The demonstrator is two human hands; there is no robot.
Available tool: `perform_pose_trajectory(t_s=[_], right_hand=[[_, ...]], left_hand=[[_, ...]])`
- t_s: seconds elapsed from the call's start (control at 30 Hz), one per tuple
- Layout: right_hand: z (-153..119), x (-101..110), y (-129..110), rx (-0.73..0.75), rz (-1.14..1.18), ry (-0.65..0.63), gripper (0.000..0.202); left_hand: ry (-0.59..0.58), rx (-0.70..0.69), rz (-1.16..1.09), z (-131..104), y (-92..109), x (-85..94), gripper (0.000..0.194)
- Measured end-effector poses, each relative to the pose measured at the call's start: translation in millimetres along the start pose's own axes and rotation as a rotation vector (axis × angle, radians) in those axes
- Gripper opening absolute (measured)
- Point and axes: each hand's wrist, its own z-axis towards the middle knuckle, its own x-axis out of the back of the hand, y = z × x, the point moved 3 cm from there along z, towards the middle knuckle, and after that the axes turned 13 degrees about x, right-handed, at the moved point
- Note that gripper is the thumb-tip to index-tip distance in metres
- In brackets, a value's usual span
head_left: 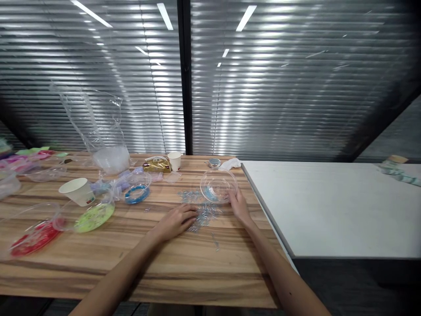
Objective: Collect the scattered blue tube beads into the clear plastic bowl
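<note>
My right hand (240,206) grips the near right rim of a clear plastic bowl (219,174), tilted so that its inside faces me. Some light-blue bits (209,193) show in the bowl. Small blue-grey tube-like pieces (205,214) lie scattered on the wooden table just below it. At the left side of these pieces rests my left hand (180,219), palm down, its fingers slightly bent and apart at the tips, touching the edge of the pile. Whether a piece is under those fingertips is hidden.
Clear bowls with blue rings (137,194), yellow-green bits (95,217) and red bits (37,237) stand to the left. Around them are a white paper cup (77,191), a bag-lined tub (112,159) and a gold tissue pack (157,165). A white table (335,206) adjoins at right.
</note>
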Motion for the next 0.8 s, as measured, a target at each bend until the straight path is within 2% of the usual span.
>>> perform_pose_trajectory(t_s=[0.8], right_hand=[[-0.8, 1.8, -3.3, 0.021, -0.001, -0.008, 0.038]], left_hand=[[0.025, 0.005, -0.001, -1.4, -2.9, -2.9, 0.024]])
